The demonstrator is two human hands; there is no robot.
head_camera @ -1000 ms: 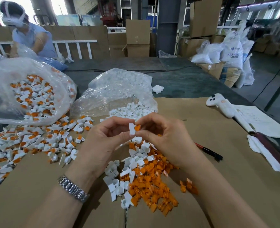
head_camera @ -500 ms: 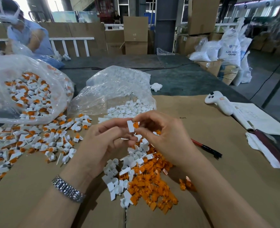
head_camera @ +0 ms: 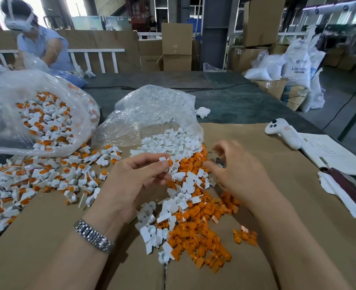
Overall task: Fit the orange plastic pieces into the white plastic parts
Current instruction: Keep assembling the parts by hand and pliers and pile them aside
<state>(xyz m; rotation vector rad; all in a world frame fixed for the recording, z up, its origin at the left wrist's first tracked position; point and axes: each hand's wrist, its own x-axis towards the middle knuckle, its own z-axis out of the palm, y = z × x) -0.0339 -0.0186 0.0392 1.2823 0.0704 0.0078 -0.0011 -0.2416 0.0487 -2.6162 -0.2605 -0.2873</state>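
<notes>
Assembly is sitting at frame centre, where the left hand (head_camera: pixel 139 181) is pinching a white part (head_camera: pixel 163 162) with its orange piece (head_camera: pixel 170 162) facing right toward the right hand (head_camera: pixel 233 170), which is blurred, fingers loosely curled and apparently empty, lying just beside it.

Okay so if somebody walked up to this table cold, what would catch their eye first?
Probably the bright heap of loose orange pieces on the cardboard at centre, mixed with white parts. Just above it, the left hand pinches an assembled part, white with orange in it, while the right hand is blurred beside it. Far left, a clear bag spills finished pieces.
</notes>
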